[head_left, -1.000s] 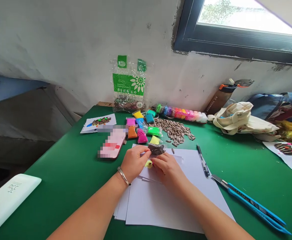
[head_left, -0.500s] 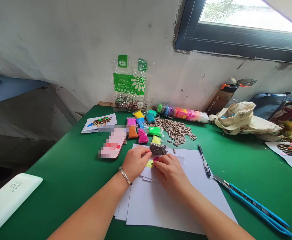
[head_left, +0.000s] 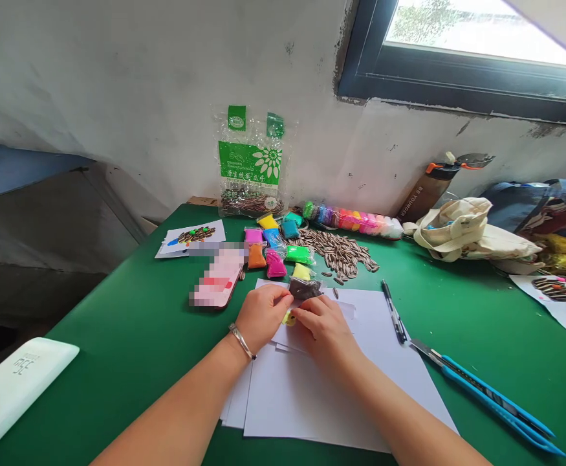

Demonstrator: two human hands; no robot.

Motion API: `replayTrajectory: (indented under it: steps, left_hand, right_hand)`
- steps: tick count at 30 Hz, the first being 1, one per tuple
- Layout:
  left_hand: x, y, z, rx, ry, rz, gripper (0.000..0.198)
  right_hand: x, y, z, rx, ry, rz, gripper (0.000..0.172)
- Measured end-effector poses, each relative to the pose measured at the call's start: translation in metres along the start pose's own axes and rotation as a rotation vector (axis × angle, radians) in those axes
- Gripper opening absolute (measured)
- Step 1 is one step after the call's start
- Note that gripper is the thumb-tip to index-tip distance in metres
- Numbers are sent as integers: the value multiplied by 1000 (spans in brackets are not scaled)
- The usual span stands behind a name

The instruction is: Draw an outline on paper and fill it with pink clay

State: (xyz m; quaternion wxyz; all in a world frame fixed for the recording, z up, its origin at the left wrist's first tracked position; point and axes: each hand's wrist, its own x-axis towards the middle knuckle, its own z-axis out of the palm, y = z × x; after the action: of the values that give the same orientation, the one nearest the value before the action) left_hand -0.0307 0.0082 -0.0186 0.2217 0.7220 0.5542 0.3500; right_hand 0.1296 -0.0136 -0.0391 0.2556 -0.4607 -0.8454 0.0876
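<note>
My left hand [head_left: 264, 314] wears a silver bangle, its thumb and forefinger pinched together at the left end of a dark clay packet [head_left: 304, 288]. Whatever is in that pinch is too small to name. Close beside it, my right hand [head_left: 326, 323] has its fingers bent and closed, the tips at a small yellow clay piece [head_left: 288, 318] with a dark speck. Its fingers cover most of the spot, so what they hold is hidden. The clay piece lies on small white paper, on top of larger white sheets [head_left: 306, 408].
Clay packets [head_left: 276, 264] in several colours and a sunflower seed heap [head_left: 343, 254] lie beyond my hands. A pink phone [head_left: 219, 278] is at left, a white power bank [head_left: 21, 388] nearer. At right are a pen [head_left: 394, 310] and a blue craft knife [head_left: 496, 401].
My right fingers have shifted slightly left and now cover a magenta bit that showed beside the yellow clay. My left hand keeps its pinch in nearly the same place.
</note>
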Motion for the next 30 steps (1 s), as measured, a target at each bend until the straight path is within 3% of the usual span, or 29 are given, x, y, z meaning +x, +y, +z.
replayTrajectory:
  steps: [10,21,30]
  left_hand:
    - [0,0,0,3,-30,-27,16]
    - [2,-1,-1,2,-57,-73,15]
    - [1,-1,-1,6,-59,-76,14]
  right_hand:
    - [7,-7,1,-189,-56,-34,13]
    - [7,2,10,-60,-34,61,15]
    - [7,-6,4,-215,-54,-68,13]
